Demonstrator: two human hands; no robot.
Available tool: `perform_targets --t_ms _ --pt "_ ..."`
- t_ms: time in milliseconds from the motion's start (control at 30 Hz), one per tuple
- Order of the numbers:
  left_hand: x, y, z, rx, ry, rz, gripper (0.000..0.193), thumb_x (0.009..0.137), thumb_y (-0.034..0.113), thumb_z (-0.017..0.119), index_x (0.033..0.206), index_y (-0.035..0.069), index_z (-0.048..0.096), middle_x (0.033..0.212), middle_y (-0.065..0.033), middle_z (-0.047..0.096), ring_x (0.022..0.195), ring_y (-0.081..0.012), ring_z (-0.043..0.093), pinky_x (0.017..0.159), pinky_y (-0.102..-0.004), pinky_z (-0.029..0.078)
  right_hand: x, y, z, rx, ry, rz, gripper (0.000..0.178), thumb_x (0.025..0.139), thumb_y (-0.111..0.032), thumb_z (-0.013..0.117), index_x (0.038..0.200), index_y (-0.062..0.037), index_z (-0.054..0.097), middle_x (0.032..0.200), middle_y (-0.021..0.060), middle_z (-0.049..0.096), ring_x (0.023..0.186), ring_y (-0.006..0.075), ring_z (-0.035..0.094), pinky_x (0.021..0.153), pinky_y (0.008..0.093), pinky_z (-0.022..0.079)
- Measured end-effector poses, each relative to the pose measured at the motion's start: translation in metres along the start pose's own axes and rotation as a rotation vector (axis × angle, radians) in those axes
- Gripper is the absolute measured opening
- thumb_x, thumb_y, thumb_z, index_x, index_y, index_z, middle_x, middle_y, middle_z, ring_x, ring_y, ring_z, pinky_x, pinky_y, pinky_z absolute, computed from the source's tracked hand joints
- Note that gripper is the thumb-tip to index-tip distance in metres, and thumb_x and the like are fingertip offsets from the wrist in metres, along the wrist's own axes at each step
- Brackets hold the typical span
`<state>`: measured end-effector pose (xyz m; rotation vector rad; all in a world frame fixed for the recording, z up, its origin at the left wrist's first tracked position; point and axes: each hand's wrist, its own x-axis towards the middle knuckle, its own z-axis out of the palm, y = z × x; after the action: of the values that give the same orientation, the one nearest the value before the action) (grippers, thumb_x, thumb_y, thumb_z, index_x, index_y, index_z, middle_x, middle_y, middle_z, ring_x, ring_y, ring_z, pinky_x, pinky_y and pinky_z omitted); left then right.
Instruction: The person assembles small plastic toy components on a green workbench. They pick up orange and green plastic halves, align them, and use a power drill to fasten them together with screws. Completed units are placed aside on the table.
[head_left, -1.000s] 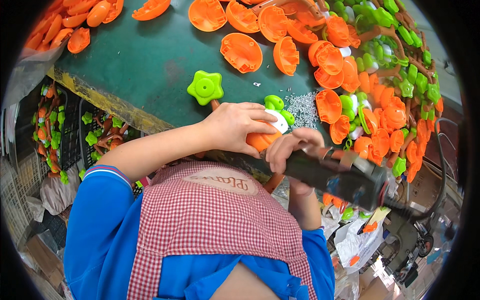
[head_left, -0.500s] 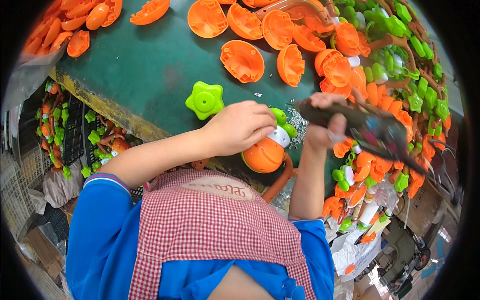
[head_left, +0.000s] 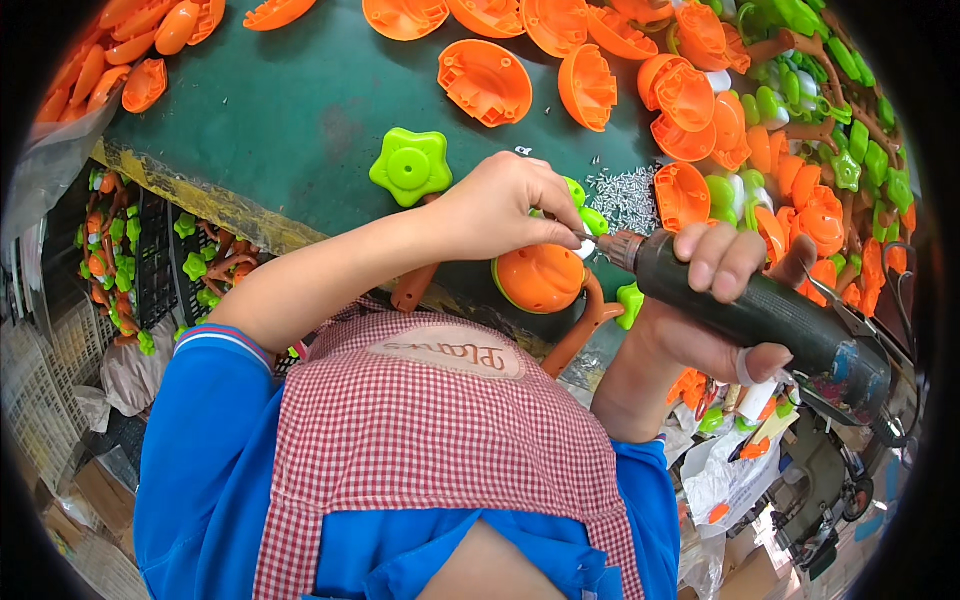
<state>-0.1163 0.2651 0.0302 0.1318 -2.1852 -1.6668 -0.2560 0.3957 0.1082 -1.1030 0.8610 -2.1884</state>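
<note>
My right hand (head_left: 715,290) is wrapped round a dark electric screwdriver (head_left: 745,310), its bit pointing left. At the bit's tip the fingertips of my left hand (head_left: 515,205) are pinched together; whatever lies between them is too small to make out. Just below them sits an orange rounded toy body (head_left: 541,278), with a white part and green knobs partly hidden by my left hand. A brown curved piece (head_left: 583,330) joins it, with a green star-shaped end beside it. Behind my left hand is a green star-shaped piece (head_left: 411,167). Small silver screws (head_left: 625,200) lie heaped beyond the bit.
Orange half shells (head_left: 485,82) are spread over the far side of the green table (head_left: 290,130). Green, white and brown parts pile up at the right (head_left: 850,150). More orange pieces (head_left: 146,85) lie far left. A black crate with finished-looking toys (head_left: 120,260) stands below the table edge.
The screwdriver has swung round and come in close, so its bit now meets my left fingertips. My left hand has risen slightly into a pinch. The whole view has shifted a little.
</note>
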Motion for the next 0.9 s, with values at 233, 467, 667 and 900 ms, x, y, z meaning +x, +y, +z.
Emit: perform_targets --t_ms 233,467,667,900 --pt "-0.016 0.01 0.001 -0.503 0.008 -0.212 0.024 0.074 0.01 0.078 0.096 0.001 0.073 0.086 -0.0112 0.068 0.084 -0.0249 0.064 0.077 -0.0342 0.052 -0.003 -0.007 0.009 0.101 0.023 -0.018 0.087 0.084 -0.062 0.065 0.148 -0.0133 0.032 0.083 0.0031 0.056 0.071 0.0174 0.055 0.073 0.038 0.048" --pt "-0.037 0.027 0.007 0.534 -0.102 -0.351 0.094 0.061 0.056 0.082 0.13 0.0 0.052 0.103 -0.0158 0.067 0.098 -0.0337 0.063 0.089 -0.0454 0.049 -0.022 0.003 0.031 -0.075 -0.002 0.082 0.095 0.078 -0.063 0.07 0.143 -0.0059 0.029 0.079 0.0078 0.057 0.071 0.0206 0.057 0.071 0.0392 0.05" --pt "-0.026 0.022 0.005 0.57 -0.296 -0.46 0.078 0.061 0.066 0.075 0.1 0.0 0.065 0.091 -0.0172 0.069 0.088 -0.0324 0.067 0.079 -0.0425 0.053 -0.025 -0.001 0.048 -0.335 -0.046 0.269 0.095 0.079 -0.062 0.07 0.143 -0.0052 0.028 0.077 0.0085 0.056 0.067 0.0214 0.056 0.069 0.0398 0.048" --pt "-0.026 0.024 0.005 0.516 -0.293 -0.455 0.074 0.061 0.065 0.076 0.095 0.001 0.065 0.087 -0.0156 0.069 0.084 -0.0328 0.068 0.076 -0.0422 0.053 -0.03 0.011 0.045 -0.325 -0.041 0.452 0.082 0.075 -0.052 0.08 0.13 -0.0063 0.038 0.078 0.0092 0.057 0.068 0.0212 0.057 0.068 0.0378 0.049"
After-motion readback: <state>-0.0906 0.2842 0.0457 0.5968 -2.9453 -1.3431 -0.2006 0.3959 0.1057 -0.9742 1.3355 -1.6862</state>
